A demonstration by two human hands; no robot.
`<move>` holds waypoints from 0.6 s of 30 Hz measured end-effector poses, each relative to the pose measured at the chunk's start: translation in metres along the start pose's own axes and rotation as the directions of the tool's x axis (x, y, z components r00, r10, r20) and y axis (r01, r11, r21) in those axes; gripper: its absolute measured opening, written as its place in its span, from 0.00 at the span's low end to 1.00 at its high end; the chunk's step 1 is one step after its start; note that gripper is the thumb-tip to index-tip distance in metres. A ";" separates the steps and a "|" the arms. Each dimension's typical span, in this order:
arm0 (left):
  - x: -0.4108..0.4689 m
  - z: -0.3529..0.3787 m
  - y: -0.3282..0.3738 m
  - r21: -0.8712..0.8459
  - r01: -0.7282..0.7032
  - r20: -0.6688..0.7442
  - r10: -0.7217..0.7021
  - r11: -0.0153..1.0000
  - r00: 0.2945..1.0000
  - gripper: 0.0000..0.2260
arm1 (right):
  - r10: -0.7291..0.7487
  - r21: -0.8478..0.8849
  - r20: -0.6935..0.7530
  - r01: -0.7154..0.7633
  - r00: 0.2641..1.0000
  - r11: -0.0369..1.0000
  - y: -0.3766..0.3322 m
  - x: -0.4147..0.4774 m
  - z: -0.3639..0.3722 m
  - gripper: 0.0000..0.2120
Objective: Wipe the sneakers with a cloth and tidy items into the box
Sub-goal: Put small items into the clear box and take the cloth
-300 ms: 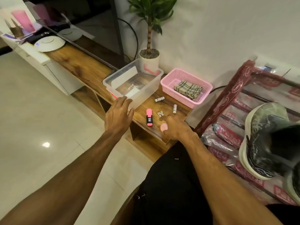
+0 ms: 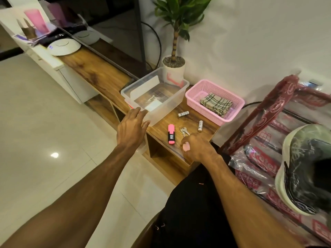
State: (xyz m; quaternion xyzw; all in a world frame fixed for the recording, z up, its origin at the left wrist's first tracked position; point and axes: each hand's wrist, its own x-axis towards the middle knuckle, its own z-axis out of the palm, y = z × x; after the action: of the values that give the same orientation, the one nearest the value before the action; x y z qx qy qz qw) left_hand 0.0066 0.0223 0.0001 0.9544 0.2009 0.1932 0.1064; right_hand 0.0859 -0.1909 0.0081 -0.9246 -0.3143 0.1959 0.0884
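Meanwhile, little had changed from the moment before. The left hand stayed at the near corner of the clear plastic box, its grip spread, straight fingers laid against the wall and holding nothing. The right hand remained low over the front edge of the wooden bench, its grip curled round a small pink object that showed between thumb and fingers; what that object was could not be told. Against the things on the bench the right hand sat much as before, its knuckles just beside the keys but not touching them.

The whole view had slid slightly, so every item lay a little lower and further right in the frame, yet none had moved on the bench. The pink highlighter lay just left of the keys. One battery lay near the box's right wall, and a second battery lay beside the pink basket. The checked cloth sat folded inside that basket, well apart from both hands. A sneaker rested on its side on the plastic-wrapped rack at the right, untouched. Behind the box stood a potted plant against the wall.
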 end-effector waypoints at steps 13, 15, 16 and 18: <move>0.009 0.003 -0.002 0.029 -0.127 -0.070 0.129 0.991 0.989 0.15 | -0.122 0.073 -0.381 0.161 0.917 0.984 -0.032 0.046 -0.062 0.21; 0.012 0.003 0.000 0.016 -0.116 -0.089 0.117 0.993 0.989 0.13 | -0.164 0.085 -0.394 0.214 0.904 0.973 -0.046 0.061 -0.074 0.23; 0.014 0.002 0.000 0.010 -0.122 -0.093 0.123 0.992 0.988 0.12 | -0.176 0.099 -0.402 0.234 0.898 0.967 -0.052 0.069 -0.079 0.23; 0.017 0.001 0.000 0.007 -0.145 -0.079 0.145 0.989 0.986 0.12 | -0.179 0.137 -0.403 0.253 0.898 0.958 -0.066 0.088 -0.087 0.23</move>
State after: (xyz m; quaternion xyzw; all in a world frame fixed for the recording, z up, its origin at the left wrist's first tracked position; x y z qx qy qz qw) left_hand 0.0214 0.0292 0.0050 0.9582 0.1351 0.2381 0.0834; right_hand 0.1502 -0.0883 0.0791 -0.8918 -0.3722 0.0273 0.2558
